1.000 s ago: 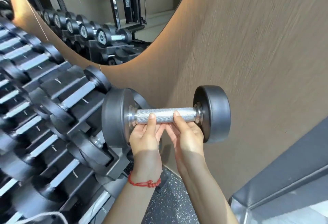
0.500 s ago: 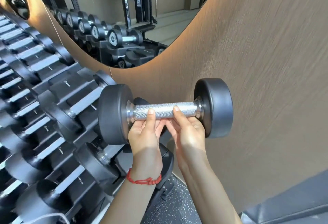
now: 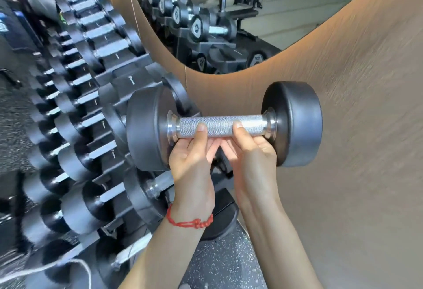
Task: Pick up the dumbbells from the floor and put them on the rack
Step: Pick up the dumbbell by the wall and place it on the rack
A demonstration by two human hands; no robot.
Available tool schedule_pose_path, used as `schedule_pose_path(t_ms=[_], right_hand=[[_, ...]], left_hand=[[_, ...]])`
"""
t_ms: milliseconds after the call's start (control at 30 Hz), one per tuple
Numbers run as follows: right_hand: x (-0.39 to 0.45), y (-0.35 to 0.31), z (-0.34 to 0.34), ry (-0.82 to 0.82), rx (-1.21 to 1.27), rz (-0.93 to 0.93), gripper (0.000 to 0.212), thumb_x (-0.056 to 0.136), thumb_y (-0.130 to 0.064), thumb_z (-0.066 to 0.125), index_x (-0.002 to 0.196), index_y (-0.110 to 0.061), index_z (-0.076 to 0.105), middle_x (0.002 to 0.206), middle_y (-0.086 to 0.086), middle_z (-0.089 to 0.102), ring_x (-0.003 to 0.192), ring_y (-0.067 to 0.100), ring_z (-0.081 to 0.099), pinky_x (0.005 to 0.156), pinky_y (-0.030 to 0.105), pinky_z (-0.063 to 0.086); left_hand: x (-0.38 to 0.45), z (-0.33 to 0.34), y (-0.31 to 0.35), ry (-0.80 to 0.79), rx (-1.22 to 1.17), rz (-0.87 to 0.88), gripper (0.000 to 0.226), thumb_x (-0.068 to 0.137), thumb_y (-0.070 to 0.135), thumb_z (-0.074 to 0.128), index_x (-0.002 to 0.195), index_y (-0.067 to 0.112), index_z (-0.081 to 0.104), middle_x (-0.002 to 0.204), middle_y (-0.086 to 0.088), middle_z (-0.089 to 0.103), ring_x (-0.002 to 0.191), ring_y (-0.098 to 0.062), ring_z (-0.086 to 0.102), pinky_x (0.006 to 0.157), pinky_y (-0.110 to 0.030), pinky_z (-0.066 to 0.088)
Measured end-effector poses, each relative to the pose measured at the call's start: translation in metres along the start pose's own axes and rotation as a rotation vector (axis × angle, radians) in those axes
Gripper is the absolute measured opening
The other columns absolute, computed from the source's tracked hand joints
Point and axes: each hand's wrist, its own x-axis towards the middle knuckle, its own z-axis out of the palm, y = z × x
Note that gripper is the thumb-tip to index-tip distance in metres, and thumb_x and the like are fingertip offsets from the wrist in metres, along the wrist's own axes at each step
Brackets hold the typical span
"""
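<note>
A black dumbbell (image 3: 219, 126) with a knurled silver handle is held level in the air, at the right end of the rack (image 3: 128, 78). My left hand (image 3: 192, 158), with a red cord on the wrist, grips the handle from below near its left head. My right hand (image 3: 249, 153) grips the handle from below toward its right head. The dumbbell's left head overlaps the top tier's end dumbbell (image 3: 176, 92). An empty black saddle (image 3: 222, 215) sits low at the rack's end, partly hidden by my wrists.
The tiered rack fills the left side with several black dumbbells (image 3: 91, 128). A brown wall (image 3: 343, 174) curves close on the right. A mirror (image 3: 229, 14) above reflects more dumbbells. Speckled floor (image 3: 219, 261) lies below. A white cable (image 3: 75, 263) hangs at the lower left.
The dumbbell has risen and moved slightly left toward the rack's upper tier. Both hands keep the same grip. The view has tilted up, showing more mirror.
</note>
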Motion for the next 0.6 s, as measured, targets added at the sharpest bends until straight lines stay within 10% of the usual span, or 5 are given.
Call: schedule_pose_path(t_ms=[600], right_hand=[[0.018,0.043,0.071,-0.099,-0.088,0.169,0.026,0.088,-0.014,0.059,0.109,0.0,0.059,0.102,0.013,0.069,0.097,0.019,0.067,0.094,0.03,0.05]], left_hand=[[0.045,-0.046,0.043,0.197,-0.038,0.057,0.016,0.092,0.016,0.051,0.096,0.006,0.063,0.091,-0.008,0.071,0.09,-0.016,0.069,0.085,-0.024,0.055]])
